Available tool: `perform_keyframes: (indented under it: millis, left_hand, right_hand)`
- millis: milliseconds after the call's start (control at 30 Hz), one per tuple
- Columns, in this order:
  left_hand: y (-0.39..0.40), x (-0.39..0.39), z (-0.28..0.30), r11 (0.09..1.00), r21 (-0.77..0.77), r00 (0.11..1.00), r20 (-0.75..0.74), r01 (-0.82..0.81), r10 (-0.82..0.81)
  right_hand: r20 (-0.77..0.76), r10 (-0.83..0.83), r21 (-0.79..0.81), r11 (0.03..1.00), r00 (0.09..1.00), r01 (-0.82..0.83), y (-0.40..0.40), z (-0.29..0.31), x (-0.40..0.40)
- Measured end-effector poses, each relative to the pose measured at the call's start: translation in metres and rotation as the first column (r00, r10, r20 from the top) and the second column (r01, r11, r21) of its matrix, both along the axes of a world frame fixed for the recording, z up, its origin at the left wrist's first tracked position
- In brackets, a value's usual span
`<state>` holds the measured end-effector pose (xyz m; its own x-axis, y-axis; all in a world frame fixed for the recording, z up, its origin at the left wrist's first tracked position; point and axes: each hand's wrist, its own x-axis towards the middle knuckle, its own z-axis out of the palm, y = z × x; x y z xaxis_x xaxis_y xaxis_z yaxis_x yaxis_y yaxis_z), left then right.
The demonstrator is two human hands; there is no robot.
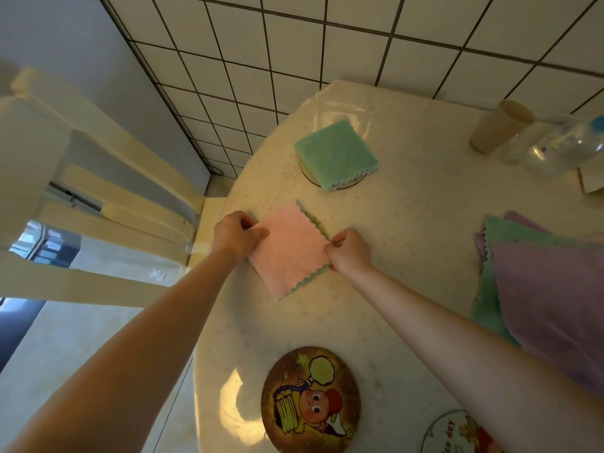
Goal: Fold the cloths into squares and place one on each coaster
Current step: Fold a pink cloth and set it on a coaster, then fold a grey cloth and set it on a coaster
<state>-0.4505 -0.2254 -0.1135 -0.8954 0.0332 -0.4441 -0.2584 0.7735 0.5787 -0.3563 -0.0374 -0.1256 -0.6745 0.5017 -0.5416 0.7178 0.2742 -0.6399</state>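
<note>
Pink folded cloth [289, 248] lies on a mostly hidden coaster [318, 223], its edges pinched by left hand [237, 237] and right hand [351, 251]. Green folded cloth [336, 155] tops another coaster [343, 186]. Two bare coasters: cartoon coaster [310, 398], and lettered coaster [457, 433] reading "day".

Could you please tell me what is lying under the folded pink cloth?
A coaster peeks out at the pink cloth's far right edge; the rest is covered, so its picture cannot be seen.
</note>
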Motion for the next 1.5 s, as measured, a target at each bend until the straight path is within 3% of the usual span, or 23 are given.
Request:
perform_keyframes:
  millis: [200,367,767,967,1067,1200,1300,1400,1500]
  left_hand:
    - [-0.002,0.022,0.011,0.982,-0.161,0.981,-0.145,0.102,-0.126]
    - [0.018,0.063,0.032,0.917,-0.347,0.896,-0.315,0.199,-0.314]
    - [0.174,0.261,0.02,0.843,-0.273,0.76,-0.367,0.463,-0.536]
    - [0.263,0.341,0.017,0.708,-0.259,0.581,-0.425,0.657,-0.695]
    - [0.294,0.357,0.016,0.647,-0.32,0.504,-0.428,0.692,-0.75]
    - [0.315,0.359,0.011,0.703,-0.298,0.611,-0.351,0.646,-0.71]
    - [0.315,0.351,0.008,0.773,-0.184,0.704,-0.325,0.607,-0.631]
    - [0.311,0.344,0.006,0.842,-0.003,0.801,-0.306,0.539,-0.514]
    - [0.308,0.339,0.007,0.897,0.083,0.874,-0.279,0.434,-0.398]
  right_hand:
    - [-0.031,0.129,0.075,0.989,0.991,-0.127,0.022,0.016,0.022]
    - [-0.081,0.231,0.161,0.963,0.97,-0.216,0.059,0.031,0.069]
    - [-0.263,0.491,0.489,0.81,0.83,-0.324,0.21,0.059,0.257]
    - [-0.256,0.437,0.555,0.797,0.862,-0.239,0.291,0.055,0.337]
    - [-0.159,0.504,0.573,0.748,0.849,-0.336,0.306,0.046,0.359]
    - [0.075,0.662,0.637,0.544,0.746,-0.547,0.309,0.026,0.377]
    - [0.222,0.705,0.661,0.399,0.673,-0.635,0.307,0.017,0.381]
    - [0.227,0.717,0.672,0.374,0.659,-0.639,0.31,0.013,0.38]
    - [0.181,0.73,0.692,0.382,0.659,-0.613,0.314,0.009,0.38]
